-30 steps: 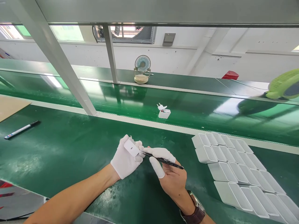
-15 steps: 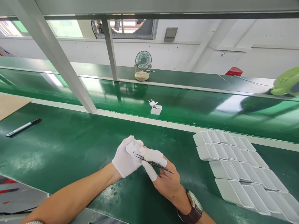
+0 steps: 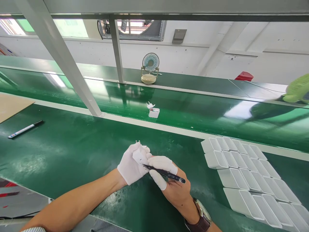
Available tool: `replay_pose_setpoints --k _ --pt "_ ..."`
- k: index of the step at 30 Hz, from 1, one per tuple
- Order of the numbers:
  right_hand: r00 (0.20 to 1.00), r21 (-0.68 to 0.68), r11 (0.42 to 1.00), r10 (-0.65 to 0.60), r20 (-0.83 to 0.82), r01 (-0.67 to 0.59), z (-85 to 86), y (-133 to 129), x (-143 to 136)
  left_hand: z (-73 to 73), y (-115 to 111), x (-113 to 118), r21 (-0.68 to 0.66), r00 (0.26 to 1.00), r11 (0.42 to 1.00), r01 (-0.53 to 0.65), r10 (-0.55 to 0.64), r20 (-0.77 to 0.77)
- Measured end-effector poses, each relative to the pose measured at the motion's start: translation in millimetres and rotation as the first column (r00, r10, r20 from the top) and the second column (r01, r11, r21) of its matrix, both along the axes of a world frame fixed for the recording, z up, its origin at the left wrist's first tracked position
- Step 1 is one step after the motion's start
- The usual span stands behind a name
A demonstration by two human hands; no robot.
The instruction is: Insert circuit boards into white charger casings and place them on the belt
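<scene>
In the head view, my left hand (image 3: 129,166), in a white glove, is closed around a small white plug adapter (image 3: 140,156) with two metal prongs pointing away from me. A small dark slit or mark shows on its upper face. Black tweezers (image 3: 169,175) lie in my right hand (image 3: 172,180), pinched between the thumb and fingers, which wear white finger covers. The tweezers' tips reach to the near end of the adapter; whether they touch it I cannot tell. My left palm and fingers hide the adapter's underside.
Rows of white open plastic housings (image 3: 251,180) stand on the green table at right. A white housing with a loose plug part (image 3: 154,112) sits on the green belt ahead. A marker (image 3: 26,129) lies at left, near a slanted metal post (image 3: 72,74). Beyond stands a small fan (image 3: 150,66).
The tweezers have rolled in my right hand, so their broad side now shows. My left hand still holds the adapter in nearly the same place. The housing on the belt has shifted left.
</scene>
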State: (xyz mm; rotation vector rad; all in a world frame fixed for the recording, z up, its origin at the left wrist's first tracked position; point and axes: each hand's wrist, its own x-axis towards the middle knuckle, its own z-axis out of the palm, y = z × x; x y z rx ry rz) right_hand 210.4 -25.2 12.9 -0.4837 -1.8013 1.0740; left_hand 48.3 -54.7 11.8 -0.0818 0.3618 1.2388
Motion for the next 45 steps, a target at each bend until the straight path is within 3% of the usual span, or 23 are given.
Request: replay_pose_setpoints --k 4,9,15,21,27,34,45 --pt "0.996 -0.080 0.993 -0.087 -0.028 0.084 -1.5 2.6 3.4 -3.5 0.6 -0.9 -0.038 1.000 0.999 -0.009 0.008 -0.023" --pt "0.999 -0.204 0.979 -0.003 0.035 0.010 7.0 7.7 2.8 -2.0 2.2 -2.2 -0.020 0.999 0.999 -0.045 0.045 0.009" --pt "0.993 -0.033 0.994 0.107 0.043 -0.106 8.8 6.2 -1.2 1.0 1.1 -2.3 -0.066 0.998 0.996 -0.056 0.057 0.027" --pt "0.997 0.145 0.988 0.037 0.074 -0.047 -1.8 4.4 -2.4 -2.5 0.8 -1.6 -0.117 0.997 0.990 -0.072 0.076 0.026" --pt "0.998 0.093 0.995 0.012 0.062 -0.017 -6.0 4.3 -4.4 -2.2 -0.2 -0.2 -0.097 0.997 0.993 -0.073 0.076 0.029" --pt "0.998 0.143 0.990 0.001 0.057 -0.010 -7.6 5.5 -5.0 -9.1 0.2 -0.7 -0.078 0.998 0.995 -0.061 0.060 -0.017" --pt "0.993 0.162 0.986 0.011 0.115 -0.030 -12.7 -2.5 -8.5 -6.3 -0.1 4.9 -0.217 0.988 0.964 -0.151 0.143 -0.052"
